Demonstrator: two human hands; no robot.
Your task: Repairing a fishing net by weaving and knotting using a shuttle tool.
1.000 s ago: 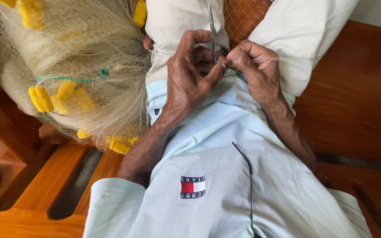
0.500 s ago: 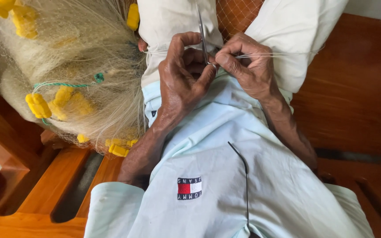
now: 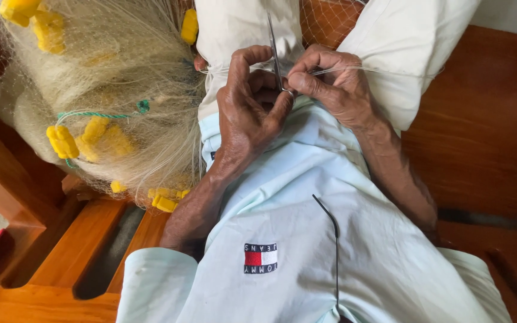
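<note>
My left hand (image 3: 248,110) and my right hand (image 3: 337,87) meet in front of my chest, fingers pinched together on fine pale net thread (image 3: 384,70). A thin dark netting needle (image 3: 273,45) stands upright between them, held at its lower end by my left thumb and fingers. My right hand pinches the thread, which runs off taut to the right. A big heap of pale fishing net (image 3: 109,101) with yellow floats (image 3: 62,141) lies to the left, beside my left forearm.
I sit on a brown wooden bench (image 3: 486,149) with slats (image 3: 61,257) at lower left. White cloth (image 3: 402,54) covers my legs ahead. A green cord (image 3: 100,113) runs through the net heap. My light blue shirt (image 3: 306,239) fills the lower middle.
Both hands stay joined on the thread and needle; the fingers have shifted slightly and the thread to the right now runs tauter. The view has drifted a little.
</note>
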